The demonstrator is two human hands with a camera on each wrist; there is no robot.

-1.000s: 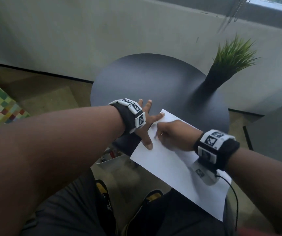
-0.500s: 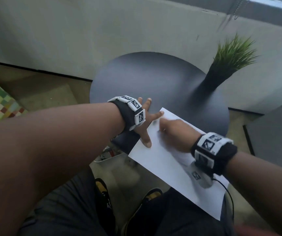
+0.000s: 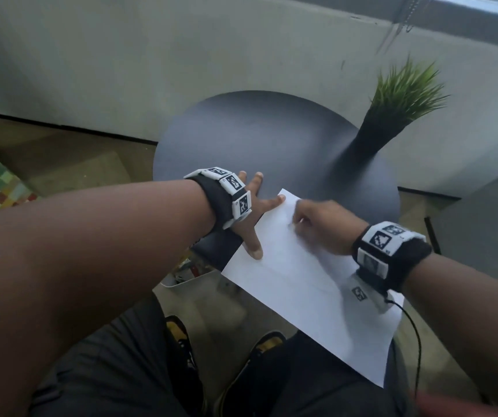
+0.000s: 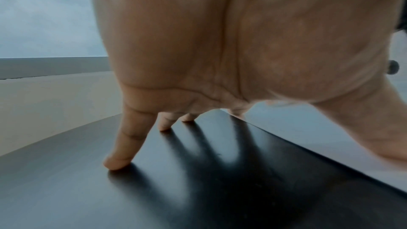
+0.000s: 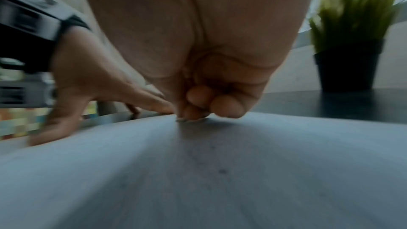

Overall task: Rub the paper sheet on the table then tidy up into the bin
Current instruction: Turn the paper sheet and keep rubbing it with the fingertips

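Note:
A white paper sheet lies at the near right of the round black table and hangs over its near edge. My left hand is spread flat; its thumb and forefinger press on the sheet's left edge, and the other fingers rest on the bare tabletop. My right hand sits on the sheet near its far corner with fingers curled. In the right wrist view its fingertips pinch a small pale eraser against the paper; the eraser is blurred and mostly hidden.
A black pot with green grass-like leaves stands at the table's far right. A white open container with small items sits on the floor under the table's near left edge. My legs and shoes are below. A grey wall runs behind.
My right hand has slid along the sheet away from me, toward its far corner. The left hand and the paper have stayed where they were.

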